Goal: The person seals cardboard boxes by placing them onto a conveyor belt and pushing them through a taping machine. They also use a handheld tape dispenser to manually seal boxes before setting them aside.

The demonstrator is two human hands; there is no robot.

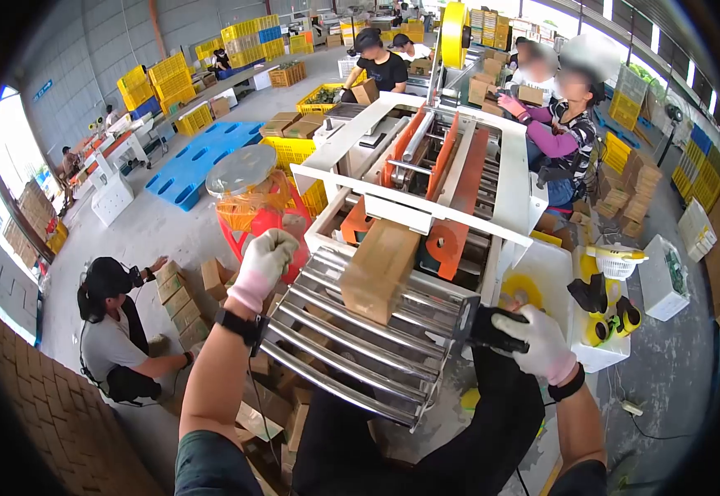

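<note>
A cardboard box, slightly blurred, lies on the metal roller conveyor in front of me, at the outlet of the white carton-sealing machine. My left hand, in a white glove, is raised at the left side of the rollers. Its fingers are curled in, and nothing shows in them. My right hand, also gloved, grips a black handheld printer at the right edge of the rollers. The printer's dark head points toward the conveyor, apart from the box.
Loose cardboard boxes lie under the conveyor. A red stool with tape rolls stands beyond my left hand. One person crouches at lower left; another stands right of the machine. A white foam box stands at right.
</note>
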